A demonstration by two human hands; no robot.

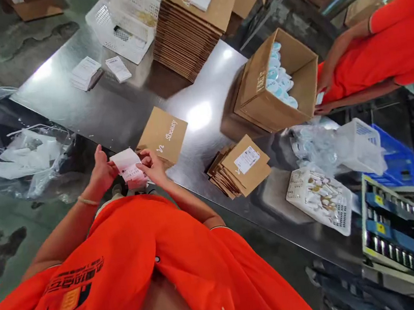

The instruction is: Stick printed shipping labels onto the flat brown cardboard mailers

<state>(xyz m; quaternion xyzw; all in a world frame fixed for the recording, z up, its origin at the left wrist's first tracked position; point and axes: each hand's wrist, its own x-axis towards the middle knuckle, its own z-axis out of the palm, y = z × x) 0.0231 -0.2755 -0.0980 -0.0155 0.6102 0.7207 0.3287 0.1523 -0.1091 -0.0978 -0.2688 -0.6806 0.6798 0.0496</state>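
Observation:
Between my two hands is a white printed label sheet (127, 167), held in front of my body at the table's near edge. My left hand (101, 171) pinches its left side. The fingers of my right hand (153, 168) are closed on its right side. Just beyond my right hand, a flat brown carton (168, 132) with white lettering lies on the metal table (125, 120). Farther right, a small pile of flat cartons (247, 165) has a white label on its top one.
A tall carton stack (189, 29) and a white basket (122, 18) stand at the back. Label piles (85, 72) lie nearby. An open box (259, 91) of round items is beside a person in orange (403, 45). A bag of scraps (29, 154) hangs left.

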